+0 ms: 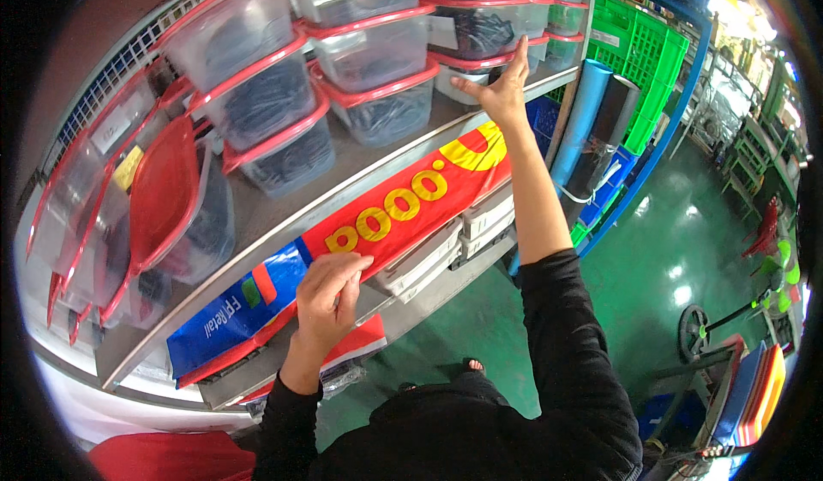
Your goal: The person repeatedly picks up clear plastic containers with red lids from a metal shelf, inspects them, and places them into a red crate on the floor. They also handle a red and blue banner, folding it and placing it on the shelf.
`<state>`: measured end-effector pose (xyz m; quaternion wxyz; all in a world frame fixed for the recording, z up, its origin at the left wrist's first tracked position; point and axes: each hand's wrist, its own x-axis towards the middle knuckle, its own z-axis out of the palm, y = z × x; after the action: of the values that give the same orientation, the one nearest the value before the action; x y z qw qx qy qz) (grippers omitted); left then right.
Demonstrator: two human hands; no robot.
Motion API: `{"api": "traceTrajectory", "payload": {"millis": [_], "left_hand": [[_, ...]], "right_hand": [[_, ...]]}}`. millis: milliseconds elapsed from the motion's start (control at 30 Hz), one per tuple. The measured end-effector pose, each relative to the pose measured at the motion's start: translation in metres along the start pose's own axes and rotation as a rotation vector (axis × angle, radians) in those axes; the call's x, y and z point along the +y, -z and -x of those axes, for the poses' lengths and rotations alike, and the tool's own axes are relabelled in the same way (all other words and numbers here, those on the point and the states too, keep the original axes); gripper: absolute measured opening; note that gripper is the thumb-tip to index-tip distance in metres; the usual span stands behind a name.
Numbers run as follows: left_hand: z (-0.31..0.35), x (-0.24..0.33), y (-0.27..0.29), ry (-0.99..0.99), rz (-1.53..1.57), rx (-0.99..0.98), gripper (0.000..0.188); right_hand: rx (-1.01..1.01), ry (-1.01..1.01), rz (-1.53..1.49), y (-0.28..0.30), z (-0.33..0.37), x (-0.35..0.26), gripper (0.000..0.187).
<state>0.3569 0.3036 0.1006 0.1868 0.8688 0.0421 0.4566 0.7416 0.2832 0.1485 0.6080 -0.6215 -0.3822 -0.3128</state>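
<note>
My right hand [504,88] reaches up to the far right of the shelf, thumb spread and fingers stretched out. It is at the front of a stack of clear plastic containers with red lids, against the lowest container [459,80]; whether it presses on it I cannot tell. My left hand [328,297] is in front of a red and blue banner [386,215] with yellow lettering, below the shelf edge. Its fingers are curled together, and their undersides are hidden, so anything in them cannot be made out.
More red-lidded containers [266,104] stand stacked along the metal shelf [291,202], some tilted on their sides at the left. White boxes [420,262] lie below the banner. To the right are blue and black rolls [583,112], green crates [639,61], a blue rack and green floor [634,267].
</note>
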Motion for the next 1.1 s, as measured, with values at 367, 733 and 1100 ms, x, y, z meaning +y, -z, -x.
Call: {"api": "traceTrajectory", "payload": {"millis": [367, 733, 1100], "left_hand": [[-0.171, -0.005, -0.092, -0.377, -0.666, 0.005, 0.037], [-0.177, -0.022, -0.106, -0.229, -0.744, 0.01, 0.039], [-0.177, -0.008, -0.126, -0.251, -0.26, 0.191, 0.037]], "right_hand": [[0.087, -0.007, -0.067, 0.004, -0.005, -0.002, 0.122], [0.093, 0.001, -0.092, 0.014, -0.005, -0.009, 0.115], [-0.018, -0.182, -0.363, 0.078, 0.0, -0.017, 0.116]]}}
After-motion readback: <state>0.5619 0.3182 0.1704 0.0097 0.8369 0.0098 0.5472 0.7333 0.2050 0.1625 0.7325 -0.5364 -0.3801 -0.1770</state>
